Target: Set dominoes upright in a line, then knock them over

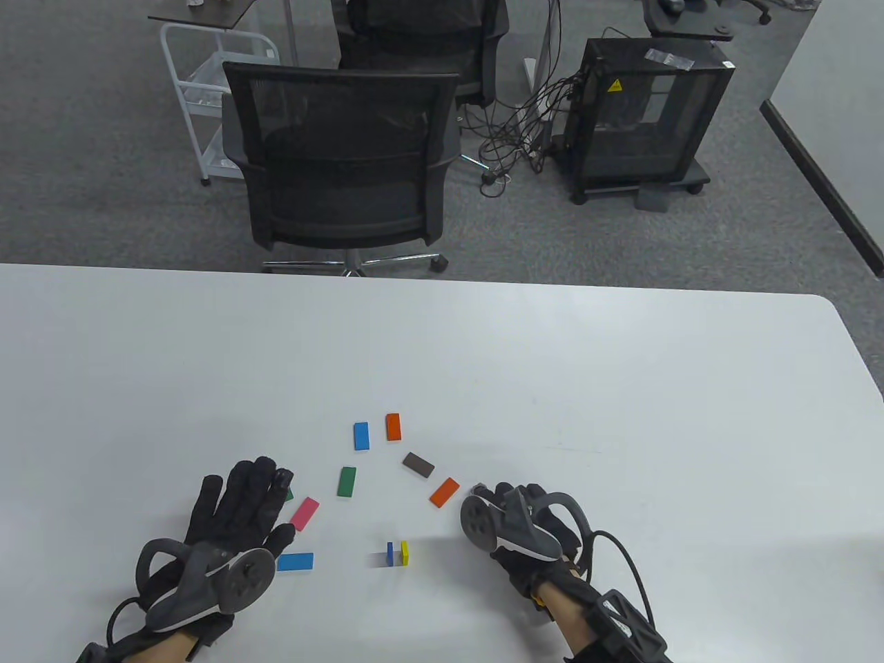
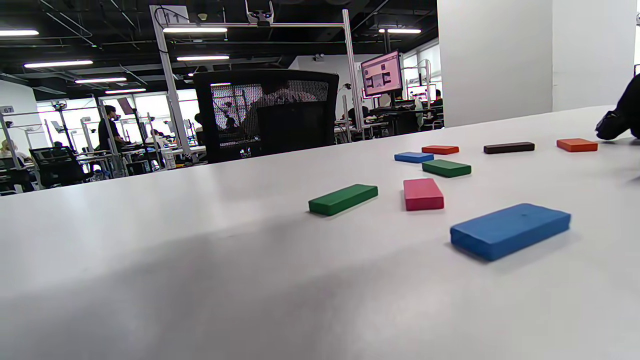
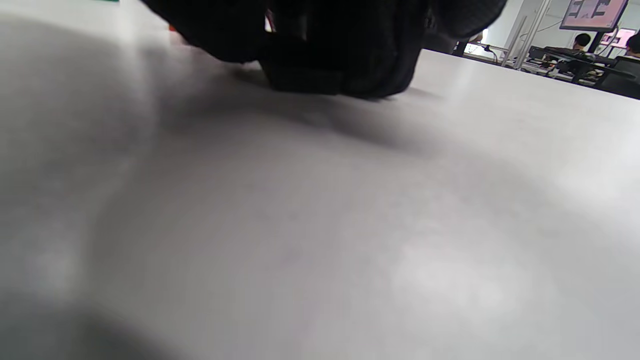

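Two dominoes stand upright side by side near the table's front: a blue one (image 1: 390,554) and a yellow one (image 1: 404,552). The others lie flat: blue (image 1: 361,436), orange (image 1: 393,426), brown (image 1: 418,465), orange (image 1: 444,492), green (image 1: 347,481), pink (image 1: 304,513) and blue (image 1: 295,561). Another green one (image 2: 343,199) peeks out beside my left fingertips. My left hand (image 1: 255,497) lies flat on the table, fingers straight, holding nothing. My right hand (image 1: 487,501) rests on the table right of the orange domino, fingers loosely curled (image 3: 340,45), nothing seen in them.
The white table (image 1: 621,414) stretches far back and to the right. Behind its far edge stands a black mesh office chair (image 1: 338,152). On the floor are a black cabinet (image 1: 642,117) with cables and a white trolley (image 1: 200,90).
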Demonstrator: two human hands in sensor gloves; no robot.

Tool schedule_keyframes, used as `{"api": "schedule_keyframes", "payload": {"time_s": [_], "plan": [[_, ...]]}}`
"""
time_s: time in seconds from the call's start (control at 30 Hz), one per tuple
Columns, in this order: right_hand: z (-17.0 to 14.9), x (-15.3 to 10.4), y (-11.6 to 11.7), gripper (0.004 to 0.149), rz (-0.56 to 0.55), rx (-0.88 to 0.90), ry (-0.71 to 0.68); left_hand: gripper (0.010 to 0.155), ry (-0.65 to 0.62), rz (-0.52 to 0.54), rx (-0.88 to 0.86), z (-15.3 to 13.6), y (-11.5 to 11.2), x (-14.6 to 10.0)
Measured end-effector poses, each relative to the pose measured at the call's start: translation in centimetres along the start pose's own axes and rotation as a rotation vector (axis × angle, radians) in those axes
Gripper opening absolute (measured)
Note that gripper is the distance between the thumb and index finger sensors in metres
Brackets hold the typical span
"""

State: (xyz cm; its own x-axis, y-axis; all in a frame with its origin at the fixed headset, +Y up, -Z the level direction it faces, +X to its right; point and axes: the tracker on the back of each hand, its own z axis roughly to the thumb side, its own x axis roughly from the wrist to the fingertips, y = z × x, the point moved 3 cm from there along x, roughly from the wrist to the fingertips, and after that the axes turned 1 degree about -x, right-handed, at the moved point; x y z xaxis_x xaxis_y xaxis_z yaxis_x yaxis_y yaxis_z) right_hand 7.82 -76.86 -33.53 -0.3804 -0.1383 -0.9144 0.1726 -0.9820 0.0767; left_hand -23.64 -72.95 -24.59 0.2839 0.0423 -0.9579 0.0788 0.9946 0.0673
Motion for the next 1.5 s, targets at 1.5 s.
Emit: {"api": "schedule_keyframes", "payload": {"time_s": [1.5], "plan": [[8.5,-1.0,-2.7,0.067,-0.022,0.141,-0.467,0.068,0.091,-0.043,0.01,-2.3,-1.0,0.3]]}}
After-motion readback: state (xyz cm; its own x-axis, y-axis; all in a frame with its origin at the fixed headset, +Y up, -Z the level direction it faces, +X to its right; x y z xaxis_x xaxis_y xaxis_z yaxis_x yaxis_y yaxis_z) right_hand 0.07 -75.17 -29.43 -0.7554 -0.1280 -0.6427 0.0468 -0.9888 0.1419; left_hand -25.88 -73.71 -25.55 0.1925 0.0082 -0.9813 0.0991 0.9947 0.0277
